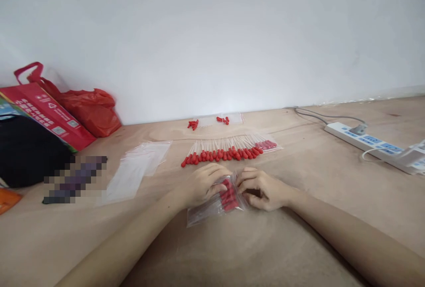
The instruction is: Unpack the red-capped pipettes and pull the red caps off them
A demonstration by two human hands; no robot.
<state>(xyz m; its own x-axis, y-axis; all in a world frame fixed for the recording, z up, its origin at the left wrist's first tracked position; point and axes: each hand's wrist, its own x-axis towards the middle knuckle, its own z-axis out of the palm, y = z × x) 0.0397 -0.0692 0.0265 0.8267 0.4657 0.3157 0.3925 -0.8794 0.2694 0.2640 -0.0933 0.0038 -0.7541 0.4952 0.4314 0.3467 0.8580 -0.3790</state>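
In front of me a clear zip bag (pixel 202 216) lies on the table with several red pieces (pixel 229 200) inside. My left hand (pixel 207 184) rests over its upper left part, fingers curled and thumb pressed on the plastic near the red pieces. At the bag's right edge, my right hand (pixel 264 188) is closed, with thumb and fingers pinching the plastic; the fingertips are partly hidden. Just beyond my hands, a row of thin pale sticks with red bulb-like ends (pixel 219 154) spreads across the table. A filled clear bag (pixel 270 144) lies at the row's right end.
Flat empty bags (pixel 131 176) lie in a stack to the left. Further back are small red pieces (pixel 193 124) and another clear bag (pixel 235 118). A power strip (pixel 375 143) with cables stands right. Red bags (pixel 89 110) and a black item (pixel 31 152) crowd the left.
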